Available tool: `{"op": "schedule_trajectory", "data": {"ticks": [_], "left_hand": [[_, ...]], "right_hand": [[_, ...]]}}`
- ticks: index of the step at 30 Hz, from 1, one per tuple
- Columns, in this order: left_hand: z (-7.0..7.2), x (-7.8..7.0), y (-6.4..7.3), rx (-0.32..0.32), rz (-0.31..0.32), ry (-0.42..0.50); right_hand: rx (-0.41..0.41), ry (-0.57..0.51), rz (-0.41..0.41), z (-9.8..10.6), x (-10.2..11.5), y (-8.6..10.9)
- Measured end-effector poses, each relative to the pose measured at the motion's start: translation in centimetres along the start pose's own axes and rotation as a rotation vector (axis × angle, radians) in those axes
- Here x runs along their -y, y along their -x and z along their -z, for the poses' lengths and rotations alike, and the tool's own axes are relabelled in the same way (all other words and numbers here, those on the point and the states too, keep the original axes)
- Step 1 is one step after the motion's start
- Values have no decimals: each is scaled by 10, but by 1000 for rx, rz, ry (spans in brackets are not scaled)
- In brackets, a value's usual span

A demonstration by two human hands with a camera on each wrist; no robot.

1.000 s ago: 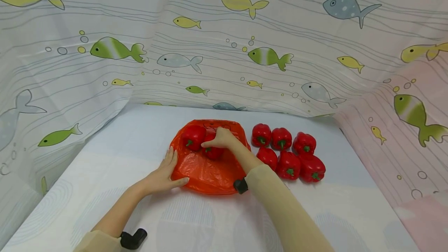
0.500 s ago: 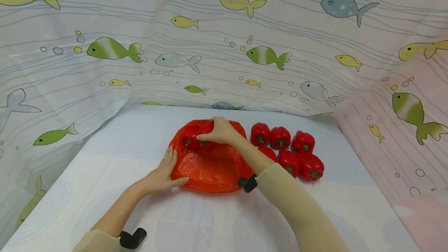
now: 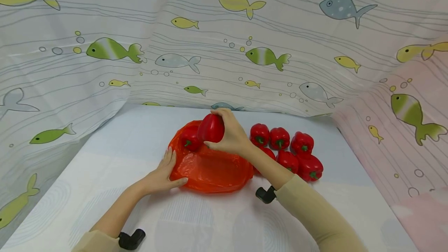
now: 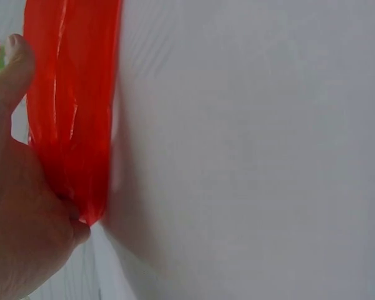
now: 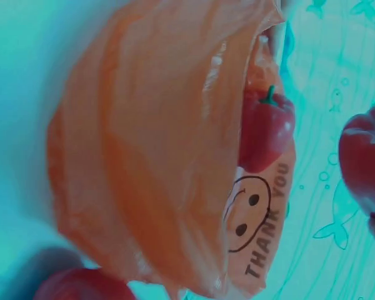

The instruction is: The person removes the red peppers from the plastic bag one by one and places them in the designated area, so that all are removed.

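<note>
Both hands work at the orange plastic bag point(image 3: 210, 168) on the desk point(image 3: 115, 154). We see the right hand point(image 3: 231, 137) raised above the far edge of the bag, its fingers and thumb curled round a red bell pepper point(image 3: 211, 128), which it holds clear of the plastic. In the right wrist view the same held pepper point(image 5: 364, 164) shows at the right edge of the picture, apart from the bag point(image 5: 150, 150), whose printed face carries a smiley and the words THANK YOU

We see the left hand point(image 3: 163, 175) lying flat on the desk at the near left edge of the bag, fingers straight, thumb stretched along the plastic. In the left wrist view the thumb and palm of the left hand point(image 4: 19, 212) touch the edge of the orange plastic point(image 4: 72, 119); we cannot tell there whether the plastic is pinched or only pressed down

A second red pepper point(image 3: 189, 140) lies on the bag just left of and below the held one, between the two hands; in the right wrist view it point(image 5: 265, 130) sits inside the bag's open mouth with its green stem pointing up

A group of loose red peppers point(image 3: 290, 151) lies on the desk to the right of the right hand, touching one another, just beside the bag's right edge

A fish-patterned curtain point(image 3: 224, 42) hangs beyond both hands
</note>
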State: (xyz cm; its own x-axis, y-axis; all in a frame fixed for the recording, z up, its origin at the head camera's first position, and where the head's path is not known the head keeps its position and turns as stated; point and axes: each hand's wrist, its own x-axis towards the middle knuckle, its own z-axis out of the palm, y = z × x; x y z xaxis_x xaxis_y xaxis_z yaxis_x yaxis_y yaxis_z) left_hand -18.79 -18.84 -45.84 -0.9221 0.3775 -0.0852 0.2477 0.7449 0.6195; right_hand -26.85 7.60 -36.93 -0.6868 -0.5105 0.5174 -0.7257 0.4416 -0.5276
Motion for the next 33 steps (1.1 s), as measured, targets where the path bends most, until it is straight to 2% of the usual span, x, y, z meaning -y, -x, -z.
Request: {"op": "schedule_trajectory", "data": {"ticks": [10, 16, 33], "left_hand": [[0, -2, 0, -6, -13, 7], [-1, -1, 1, -5, -2, 2], [-2, -2, -1, -4, -15, 0]], "right_hand": [[-38, -31, 111, 35, 13, 33], [-68, -27, 103, 53, 12, 47], [-60, -1, 76, 87, 6, 81]]}}
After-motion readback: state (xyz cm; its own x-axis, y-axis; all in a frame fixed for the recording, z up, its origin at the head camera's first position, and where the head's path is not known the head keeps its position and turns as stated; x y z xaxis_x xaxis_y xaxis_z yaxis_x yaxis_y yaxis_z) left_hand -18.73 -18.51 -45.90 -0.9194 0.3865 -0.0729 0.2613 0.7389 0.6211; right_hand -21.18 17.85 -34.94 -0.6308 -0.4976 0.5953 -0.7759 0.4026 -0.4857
